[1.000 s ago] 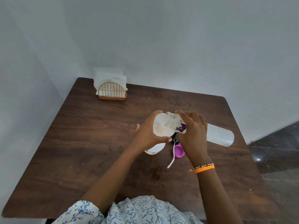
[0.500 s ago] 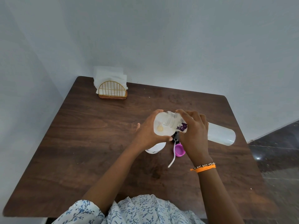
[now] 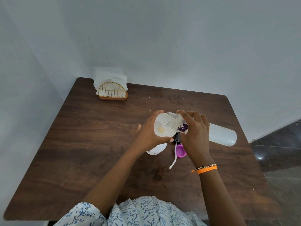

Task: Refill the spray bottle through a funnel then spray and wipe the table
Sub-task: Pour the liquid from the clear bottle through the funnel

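Note:
My left hand [image 3: 146, 136] grips a translucent white funnel [image 3: 160, 128] that sits on top of the white spray bottle [image 3: 156, 149], which stands on the table mostly hidden under my hand. My right hand [image 3: 195, 134] holds a long translucent refill bottle [image 3: 223, 135] tipped on its side. Its threaded open mouth [image 3: 171, 121] rests over the funnel's bowl. The bottle carries a purple label [image 3: 183, 128]. The removed spray head [image 3: 180, 150], purple and black with a white dip tube [image 3: 173, 160], lies on the table between my hands.
The dark wooden table [image 3: 97, 152] stands in a corner between two pale walls. A gold wire holder with white napkins [image 3: 112, 88] sits at the far left. Dark floor shows past the table's right edge [image 3: 254, 160].

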The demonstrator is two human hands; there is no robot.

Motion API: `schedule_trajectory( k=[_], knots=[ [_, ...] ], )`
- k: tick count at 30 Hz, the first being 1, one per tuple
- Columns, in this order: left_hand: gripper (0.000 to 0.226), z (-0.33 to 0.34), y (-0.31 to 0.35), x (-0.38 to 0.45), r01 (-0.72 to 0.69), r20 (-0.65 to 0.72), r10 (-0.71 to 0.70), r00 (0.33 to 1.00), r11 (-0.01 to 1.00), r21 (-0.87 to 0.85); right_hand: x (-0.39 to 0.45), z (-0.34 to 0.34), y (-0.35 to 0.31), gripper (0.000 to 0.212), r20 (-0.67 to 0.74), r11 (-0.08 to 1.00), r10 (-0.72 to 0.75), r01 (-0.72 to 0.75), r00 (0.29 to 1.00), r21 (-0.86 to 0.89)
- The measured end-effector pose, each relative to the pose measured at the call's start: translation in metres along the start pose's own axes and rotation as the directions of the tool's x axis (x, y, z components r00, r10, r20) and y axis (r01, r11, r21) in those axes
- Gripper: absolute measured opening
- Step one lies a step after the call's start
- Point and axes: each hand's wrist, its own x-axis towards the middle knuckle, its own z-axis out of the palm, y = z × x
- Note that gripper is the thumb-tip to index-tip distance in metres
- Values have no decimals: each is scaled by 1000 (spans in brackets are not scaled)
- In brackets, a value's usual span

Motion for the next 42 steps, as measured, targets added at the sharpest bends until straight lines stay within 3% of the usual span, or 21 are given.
schedule_trajectory(
  k=[42],
  knots=[
    [90,1,-1,1,-7,12,7,1000,1000,-4,-2,-1,1,63,11,1000,7,-7,1000,-17]
  ],
)
